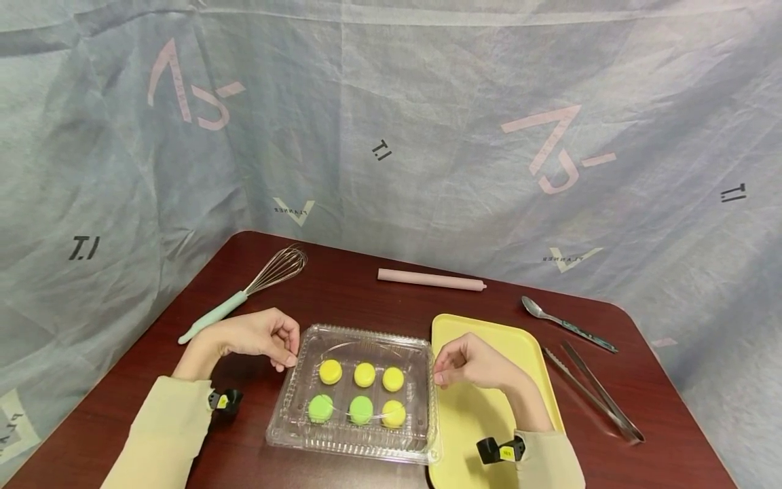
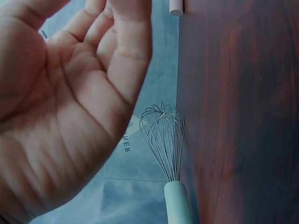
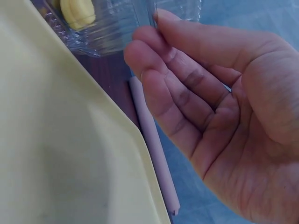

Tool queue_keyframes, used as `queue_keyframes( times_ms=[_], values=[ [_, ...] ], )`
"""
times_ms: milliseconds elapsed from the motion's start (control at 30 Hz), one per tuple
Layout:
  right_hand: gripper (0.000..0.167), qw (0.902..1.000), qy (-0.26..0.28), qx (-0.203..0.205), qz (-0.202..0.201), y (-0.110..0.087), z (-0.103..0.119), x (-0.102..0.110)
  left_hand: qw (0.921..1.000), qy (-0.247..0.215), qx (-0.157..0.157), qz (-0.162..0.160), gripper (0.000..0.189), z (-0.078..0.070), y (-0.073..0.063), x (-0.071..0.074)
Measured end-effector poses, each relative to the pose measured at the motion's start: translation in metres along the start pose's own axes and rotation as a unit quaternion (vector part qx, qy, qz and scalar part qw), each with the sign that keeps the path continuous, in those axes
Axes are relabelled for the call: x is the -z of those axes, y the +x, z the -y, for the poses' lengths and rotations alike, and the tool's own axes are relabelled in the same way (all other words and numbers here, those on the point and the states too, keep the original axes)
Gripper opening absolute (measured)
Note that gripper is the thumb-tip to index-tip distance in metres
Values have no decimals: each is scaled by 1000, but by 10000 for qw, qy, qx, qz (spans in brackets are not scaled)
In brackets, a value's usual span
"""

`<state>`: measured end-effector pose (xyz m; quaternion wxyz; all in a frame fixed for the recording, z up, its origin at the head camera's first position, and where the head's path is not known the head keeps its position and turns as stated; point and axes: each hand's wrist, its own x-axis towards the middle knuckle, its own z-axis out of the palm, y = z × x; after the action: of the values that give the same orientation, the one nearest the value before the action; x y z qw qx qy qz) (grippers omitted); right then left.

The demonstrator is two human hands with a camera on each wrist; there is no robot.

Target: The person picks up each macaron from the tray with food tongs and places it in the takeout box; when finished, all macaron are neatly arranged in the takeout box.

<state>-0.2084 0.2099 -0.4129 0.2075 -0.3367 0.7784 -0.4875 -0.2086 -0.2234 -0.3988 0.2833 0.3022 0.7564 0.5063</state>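
Note:
A clear plastic box (image 1: 351,447) sits near the middle of the table, with several yellow macarons (image 1: 364,374) and two green macarons (image 1: 361,410) showing through its clear lid (image 1: 366,348). My left hand (image 1: 269,338) pinches the lid's left edge between thumb and fingers; in the left wrist view those fingertips are out of frame. On the opposite side, my right hand (image 1: 473,363) holds the lid's right edge, above the yellow tray. The right wrist view shows the thumb and index finger (image 3: 154,39) closed on the thin plastic.
The yellow tray (image 1: 482,333) lies right beside the box, partly under my right arm. A whisk (image 1: 244,293) lies at the left and a pink rolling pin (image 1: 430,279) at the back. To the right are a spoon (image 1: 568,324) and metal tongs (image 1: 595,390). A grey cloth (image 1: 391,136) hangs behind the table.

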Motion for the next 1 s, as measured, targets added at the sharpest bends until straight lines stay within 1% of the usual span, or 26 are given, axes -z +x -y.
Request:
queue_keyframes(
  times_ms=[167, 233, 333, 433, 500, 633, 700, 767, 933, 1000],
  values=[
    [7, 9998, 150, -67, -125, -6, 2, -7, 9999, 38, 87, -101, 13, -1, -2, -6],
    [7, 9994, 137, -151, -274, -9, 4, -12, 9997, 42, 140, -209, 12, -2, -4, -10],
    [6, 9981, 98, -293, -535, -12, 8, -20, 9988, 18, 155, -461, 11, -2, -10, -16],
    [4, 9963, -144, -361, -768, -16, 12, -26, 9969, 7, 97, -775, 11, -1, -16, -24],
    [8, 9947, -359, -383, -883, -20, 15, -29, 9954, 46, 7, -953, 11, -1, -20, -29],
    [17, 9908, -747, -465, -1024, -28, 18, -33, 9915, 323, -131, -1250, 13, -1, -26, -37],
    [21, 9897, -849, -501, -1041, -31, 19, -35, 9906, 421, -197, -1285, 17, -2, -28, -40],
    [25, 9893, -903, -513, -1019, -34, 20, -37, 9906, 493, -181, -1262, 24, -1, -31, -42],
    [35, 9912, -938, -308, -883, -40, 21, -40, 9943, 395, -95, -990, 41, 0, -38, -48],
    [41, 9920, -948, -221, -797, -43, 21, -40, 9956, 313, -111, -879, 46, 2, -40, -49]
  ],
)
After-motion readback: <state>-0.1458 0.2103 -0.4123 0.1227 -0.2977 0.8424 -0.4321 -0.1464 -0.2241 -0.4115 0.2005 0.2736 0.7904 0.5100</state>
